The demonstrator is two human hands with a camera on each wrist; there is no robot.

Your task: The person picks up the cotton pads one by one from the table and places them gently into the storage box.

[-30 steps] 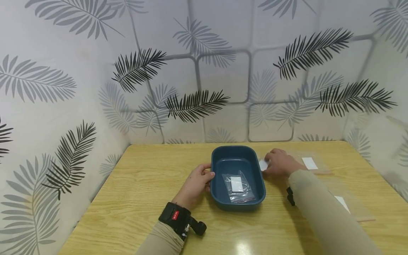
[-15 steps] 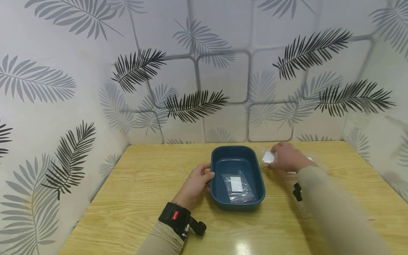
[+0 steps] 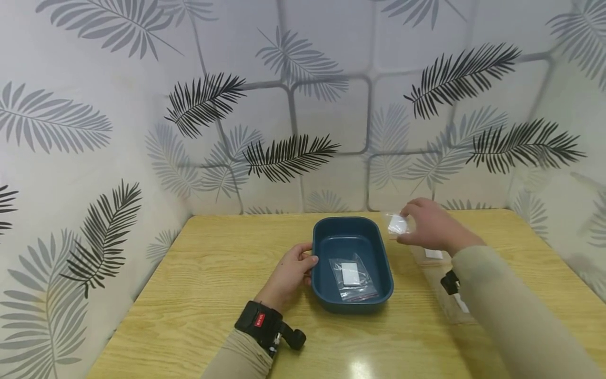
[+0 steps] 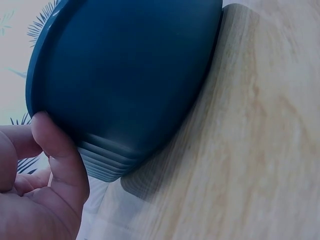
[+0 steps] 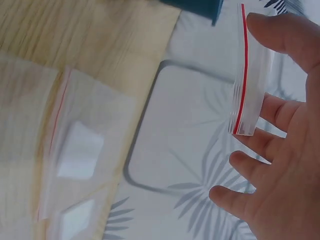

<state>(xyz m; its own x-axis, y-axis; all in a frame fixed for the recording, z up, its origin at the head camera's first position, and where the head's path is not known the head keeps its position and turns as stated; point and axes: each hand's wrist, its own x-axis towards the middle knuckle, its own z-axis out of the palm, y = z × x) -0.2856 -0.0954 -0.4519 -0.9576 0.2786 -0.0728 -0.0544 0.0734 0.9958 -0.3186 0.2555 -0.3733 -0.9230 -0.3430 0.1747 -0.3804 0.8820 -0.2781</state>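
My right hand (image 3: 433,223) pinches a small clear zip bag (image 3: 397,225) with a white piece inside, above the table at the far right of a dark blue basin (image 3: 318,231). In the right wrist view, the bag's red seal line (image 5: 244,70) runs between the thumb and the fingers. At the basin's left side, my left hand (image 3: 295,266) holds the wall near the rim, its thumb (image 4: 57,140) against the outside. Another clear zip bag (image 3: 351,276) with a white piece lies flat inside the basin.
To the basin's right, under my right forearm, more zip bags with white pieces lie on the wooden table (image 3: 222,273): a nearer bag (image 3: 460,303) and a farther bag (image 3: 433,254). A leaf-patterned cloth (image 3: 331,121) hangs behind the table.
My right hand has risen and moved slightly away from the basin with the pinched bag. As the forearm shifted right, bags beneath it came into view. The left hand and basin hold their place.
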